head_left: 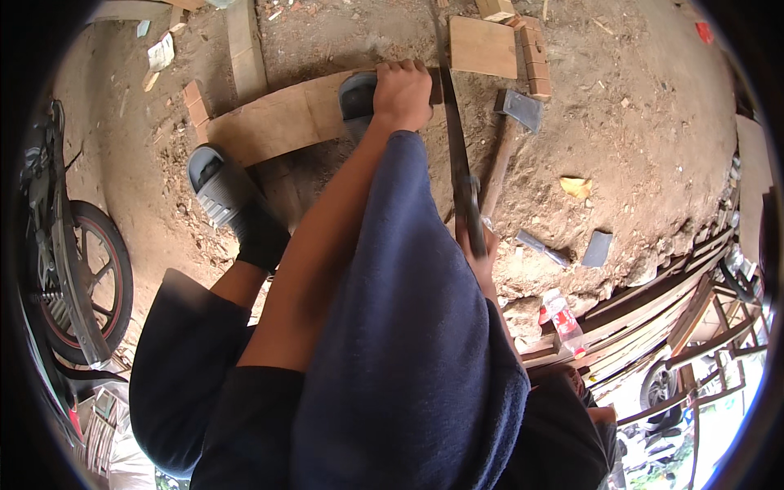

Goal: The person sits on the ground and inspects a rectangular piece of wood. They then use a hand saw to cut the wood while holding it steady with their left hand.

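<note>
Left hand point(402, 91) stretched forward, fingers curled down, right hand point(480, 245) drawn in, fist closed.

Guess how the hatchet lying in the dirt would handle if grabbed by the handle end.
The hatchet is probably head-heavy: a broad grey metal head sits on a slim wooden handle, so it would likely droop toward the head. It looks stiff, not floppy. Lying flat on the dirt, it seems unlikely to roll; the dusty handle may feel slightly slippery.
</note>
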Available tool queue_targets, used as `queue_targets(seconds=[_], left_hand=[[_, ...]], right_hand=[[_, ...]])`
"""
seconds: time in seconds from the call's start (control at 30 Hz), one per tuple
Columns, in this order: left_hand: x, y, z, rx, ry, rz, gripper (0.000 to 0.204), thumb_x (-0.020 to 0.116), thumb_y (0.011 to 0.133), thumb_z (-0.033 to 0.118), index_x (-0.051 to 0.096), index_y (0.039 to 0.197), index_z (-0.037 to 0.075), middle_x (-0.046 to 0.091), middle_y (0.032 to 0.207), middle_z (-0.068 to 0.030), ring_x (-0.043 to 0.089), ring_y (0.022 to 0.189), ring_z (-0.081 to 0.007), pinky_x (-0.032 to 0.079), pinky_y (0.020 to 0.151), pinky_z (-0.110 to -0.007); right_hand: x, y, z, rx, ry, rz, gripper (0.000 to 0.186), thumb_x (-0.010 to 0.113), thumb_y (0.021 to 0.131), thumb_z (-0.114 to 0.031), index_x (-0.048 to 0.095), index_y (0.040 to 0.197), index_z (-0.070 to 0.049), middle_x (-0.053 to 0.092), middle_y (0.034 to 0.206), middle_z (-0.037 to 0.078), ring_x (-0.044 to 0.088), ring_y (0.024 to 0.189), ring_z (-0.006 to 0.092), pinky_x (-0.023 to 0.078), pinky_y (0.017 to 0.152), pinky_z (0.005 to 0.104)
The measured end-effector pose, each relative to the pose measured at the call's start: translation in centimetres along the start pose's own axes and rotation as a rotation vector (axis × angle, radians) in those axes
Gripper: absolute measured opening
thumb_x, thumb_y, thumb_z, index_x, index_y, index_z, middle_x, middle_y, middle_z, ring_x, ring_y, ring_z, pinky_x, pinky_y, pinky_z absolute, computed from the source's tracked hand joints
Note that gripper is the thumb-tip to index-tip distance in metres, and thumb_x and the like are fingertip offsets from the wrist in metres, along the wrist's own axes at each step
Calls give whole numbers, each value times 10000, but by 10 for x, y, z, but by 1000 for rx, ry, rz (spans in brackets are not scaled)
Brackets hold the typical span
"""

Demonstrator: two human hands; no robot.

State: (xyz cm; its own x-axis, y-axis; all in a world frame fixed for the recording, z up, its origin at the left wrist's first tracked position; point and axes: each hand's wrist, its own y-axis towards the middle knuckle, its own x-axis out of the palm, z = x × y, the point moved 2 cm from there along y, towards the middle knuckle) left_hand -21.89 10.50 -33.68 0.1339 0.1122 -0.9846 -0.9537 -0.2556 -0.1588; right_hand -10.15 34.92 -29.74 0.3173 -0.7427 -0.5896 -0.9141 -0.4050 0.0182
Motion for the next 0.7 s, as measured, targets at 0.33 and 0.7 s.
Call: queue_targets(seconds=[0.33,0.7], left_hand=[[-6,2,-4,16,-3,-25,534,779,714,325,636,1106,-8,672,1062,-160,652,1005,-297,469,891,-409],[-7,3,-4,29,-36,-24,564,795,720,355,618,1114,-8,671,1066,-161,660,1001,-300,478,884,-415]], right_hand=[[7,5,9,318,257,-109,222,590,920,-64,650,1101,49,618,725,102,595,646,135,479,597,322],[22,90,-12,235,343,-53,246,619,934,-125,567,754,34,494,587,59,456,558,91,383,500,323]])
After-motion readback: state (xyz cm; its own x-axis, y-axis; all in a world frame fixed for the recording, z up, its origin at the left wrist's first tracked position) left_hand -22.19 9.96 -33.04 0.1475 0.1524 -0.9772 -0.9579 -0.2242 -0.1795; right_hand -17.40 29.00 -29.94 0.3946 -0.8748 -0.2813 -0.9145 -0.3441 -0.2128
